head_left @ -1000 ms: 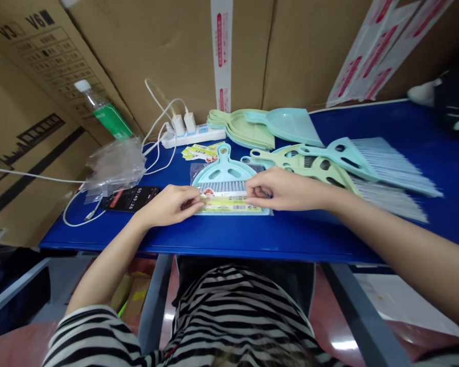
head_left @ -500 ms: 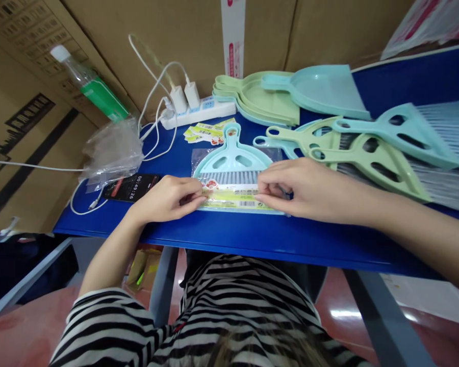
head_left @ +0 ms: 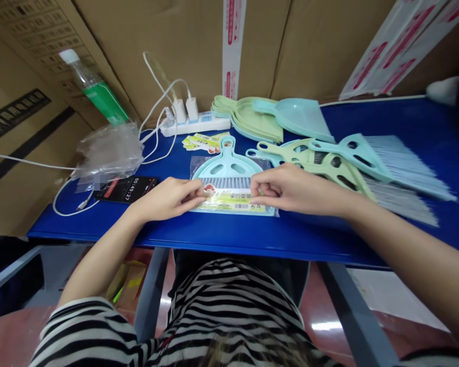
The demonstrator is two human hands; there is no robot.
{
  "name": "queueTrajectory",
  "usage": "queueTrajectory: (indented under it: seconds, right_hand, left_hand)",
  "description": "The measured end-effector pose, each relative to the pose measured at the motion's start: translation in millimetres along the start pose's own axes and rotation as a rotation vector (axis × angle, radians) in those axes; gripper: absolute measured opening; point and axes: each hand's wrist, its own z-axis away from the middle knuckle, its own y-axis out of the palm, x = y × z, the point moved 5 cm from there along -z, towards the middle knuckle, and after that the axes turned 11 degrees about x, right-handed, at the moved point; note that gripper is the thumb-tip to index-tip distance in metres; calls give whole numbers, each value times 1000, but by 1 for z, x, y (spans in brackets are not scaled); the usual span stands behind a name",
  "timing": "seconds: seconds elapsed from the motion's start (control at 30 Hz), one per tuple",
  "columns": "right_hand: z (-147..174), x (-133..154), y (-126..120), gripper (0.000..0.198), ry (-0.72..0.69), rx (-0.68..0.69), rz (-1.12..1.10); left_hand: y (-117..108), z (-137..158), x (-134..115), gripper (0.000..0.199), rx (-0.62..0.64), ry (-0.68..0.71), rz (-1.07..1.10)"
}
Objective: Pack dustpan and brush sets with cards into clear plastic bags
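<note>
In front of me on the blue table lies a light blue dustpan and brush set in a clear plastic bag, handles pointing away. A yellow and white label card lies across its near part, below the grey bristles. At the card's left end, my left hand is closed, thumb and fingers pinching the bag's edge. My right hand is likewise closed in a pinch at the right end, fingers curled. Their grip partly hides the card's ends, and whether the card itself is pinched I cannot tell.
Several loose brushes lie to the right, behind them stacked dustpans. More label cards lie near the power strip. On the left are a phone, plastic bags, cables and a bottle. Cardboard boxes stand behind.
The camera view has shifted, showing more of the table on the right. Both hands keep their pinch at the card's ends; the right one sits slightly closer to the left one.
</note>
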Motion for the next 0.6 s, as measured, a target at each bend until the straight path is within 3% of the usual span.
queueTrajectory:
  seconds: [0.4,0.6]
  right_hand:
    - [0,-3,-3,39,12,29,-23]
    - [0,0,0,20,28,46,19]
  left_hand:
    - [0,1,-2,24,-11,55,-8]
    - [2,2,-1,25,-35,59,-59]
